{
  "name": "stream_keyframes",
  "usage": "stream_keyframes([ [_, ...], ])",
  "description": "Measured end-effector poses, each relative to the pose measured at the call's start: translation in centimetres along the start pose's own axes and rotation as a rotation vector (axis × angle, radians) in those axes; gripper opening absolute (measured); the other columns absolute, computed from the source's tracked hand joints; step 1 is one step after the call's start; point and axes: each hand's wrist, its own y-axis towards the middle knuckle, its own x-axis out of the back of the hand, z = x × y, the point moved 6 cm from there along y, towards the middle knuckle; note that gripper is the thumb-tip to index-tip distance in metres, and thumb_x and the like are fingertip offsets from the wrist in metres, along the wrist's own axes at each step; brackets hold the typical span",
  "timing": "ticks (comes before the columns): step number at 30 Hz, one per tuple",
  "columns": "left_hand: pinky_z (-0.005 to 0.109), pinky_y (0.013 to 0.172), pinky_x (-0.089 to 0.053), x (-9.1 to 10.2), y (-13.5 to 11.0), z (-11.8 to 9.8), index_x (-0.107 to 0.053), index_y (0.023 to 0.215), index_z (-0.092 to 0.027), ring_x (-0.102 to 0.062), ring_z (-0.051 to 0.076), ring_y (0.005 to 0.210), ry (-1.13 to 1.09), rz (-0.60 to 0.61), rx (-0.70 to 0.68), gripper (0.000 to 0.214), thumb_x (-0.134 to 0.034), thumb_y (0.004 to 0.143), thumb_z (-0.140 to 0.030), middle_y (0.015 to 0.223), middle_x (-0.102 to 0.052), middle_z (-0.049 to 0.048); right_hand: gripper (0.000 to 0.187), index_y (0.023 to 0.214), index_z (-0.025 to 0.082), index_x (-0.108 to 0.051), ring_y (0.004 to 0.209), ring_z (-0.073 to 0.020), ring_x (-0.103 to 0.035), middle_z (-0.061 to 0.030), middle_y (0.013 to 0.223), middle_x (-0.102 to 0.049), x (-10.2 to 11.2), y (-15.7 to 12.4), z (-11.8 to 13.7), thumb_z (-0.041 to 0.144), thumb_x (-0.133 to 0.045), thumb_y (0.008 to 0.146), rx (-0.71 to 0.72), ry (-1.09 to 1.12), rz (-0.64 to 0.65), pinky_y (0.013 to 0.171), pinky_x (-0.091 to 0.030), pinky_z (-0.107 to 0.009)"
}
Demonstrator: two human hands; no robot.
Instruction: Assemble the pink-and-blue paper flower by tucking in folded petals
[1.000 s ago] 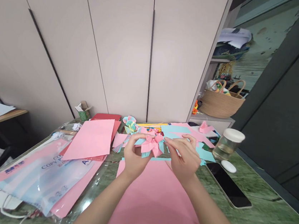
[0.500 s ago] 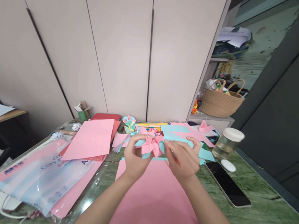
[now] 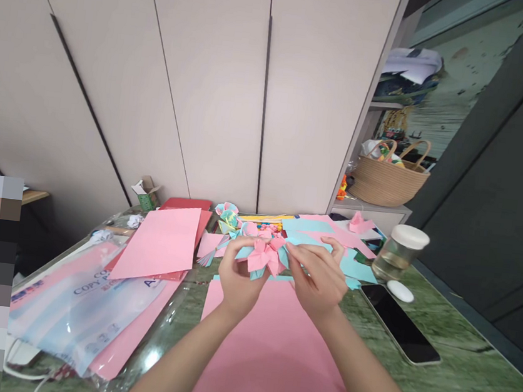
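Note:
Between my hands is a folded paper flower (image 3: 268, 257), pink in the middle with light blue paper around it. My left hand (image 3: 238, 281) is curled around its left side and underside, thumb and fingers closed on it. The fingertips of my right hand (image 3: 321, 278) pinch at a right-hand petal of the same flower. Part of the flower is hidden behind my fingers. Below both forearms a large pink paper sheet (image 3: 267, 348) lies on the green stone-patterned table (image 3: 469, 358), with a light blue edge showing at its top.
Left are a pink sheet (image 3: 162, 241) on red paper and a plastic copy-paper bag (image 3: 83, 308). Blue paper pieces (image 3: 357, 268) lie behind my right hand. At right stand a lidded jar (image 3: 399, 256), a white oval object (image 3: 400, 292) and a phone (image 3: 400, 325). Cabinet doors (image 3: 198, 88) rise behind.
My hands stay around the flower in nearly the same place, the right fingers shifting only slightly. The whole view has moved a little. A blurred block now covers the left edge.

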Motion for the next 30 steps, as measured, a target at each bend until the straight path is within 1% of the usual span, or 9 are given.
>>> stream_keyframes([
  [4,0.03,0.072,-0.049,-0.1,-0.1,-0.4,-0.053,0.089,-0.019,-0.06,0.017,0.083,0.0,-0.026,-0.003,0.031,-0.067,0.062,-0.014,0.085,-0.06,0.003,0.026,0.09,0.03,-0.062,0.06,-0.0099,-0.064,0.0076,0.065,-0.067,0.1,-0.2,0.1,0.009,-0.06,0.074,0.012,-0.004,-0.017,0.088,-0.036,-0.038],
  [10,0.027,0.069,-0.049,-0.1,-0.1,-0.5,-0.053,0.089,-0.02,-0.06,0.016,0.081,-0.009,-0.046,0.015,0.032,-0.068,0.061,-0.013,0.085,-0.06,0.0021,0.026,0.088,0.027,-0.061,0.061,-0.0107,-0.065,0.0068,0.067,-0.068,0.1,-0.3,0.2,0.006,-0.06,0.072,0.035,-0.007,-0.02,0.09,-0.034,-0.039],
  [17,0.029,0.07,-0.049,-0.1,-0.2,-0.3,-0.053,0.088,-0.019,-0.06,0.017,0.082,0.0,-0.062,0.039,0.032,-0.068,0.06,-0.014,0.084,-0.06,0.0022,0.025,0.093,0.028,-0.061,0.064,-0.0104,-0.066,0.0079,0.068,-0.069,0.0,-0.8,0.2,0.011,-0.06,0.074,0.106,-0.045,-0.013,0.088,-0.033,-0.037],
  [26,0.028,0.07,-0.049,-0.1,-0.6,-0.1,-0.054,0.087,-0.019,-0.059,0.016,0.082,-0.014,-0.098,0.048,0.031,-0.065,0.061,-0.01,0.084,-0.059,0.0018,0.026,0.093,0.023,-0.06,0.062,-0.0111,-0.066,0.0057,0.07,-0.07,0.2,-0.4,1.1,0.007,-0.06,0.072,0.215,-0.079,-0.002,0.087,-0.031,-0.037],
  [28,0.028,0.071,-0.048,-0.1,-0.6,-0.1,-0.054,0.087,-0.02,-0.059,0.016,0.083,-0.016,-0.11,0.034,0.031,-0.066,0.061,-0.01,0.085,-0.059,0.0016,0.027,0.092,0.024,-0.059,0.061,-0.0108,-0.065,0.0059,0.07,-0.07,0.2,-0.4,1.3,0.007,-0.06,0.072,0.206,-0.078,-0.008,0.088,-0.03,-0.037],
  [30,0.027,0.071,-0.048,0.0,-0.5,0.0,-0.054,0.087,-0.02,-0.059,0.015,0.082,-0.019,-0.118,0.029,0.031,-0.066,0.06,-0.01,0.085,-0.059,0.0013,0.027,0.092,0.025,-0.059,0.064,-0.0112,-0.065,0.0055,0.071,-0.07,-0.1,-0.4,1.0,0.007,-0.059,0.072,0.133,-0.055,-0.003,0.089,-0.031,-0.038],
])
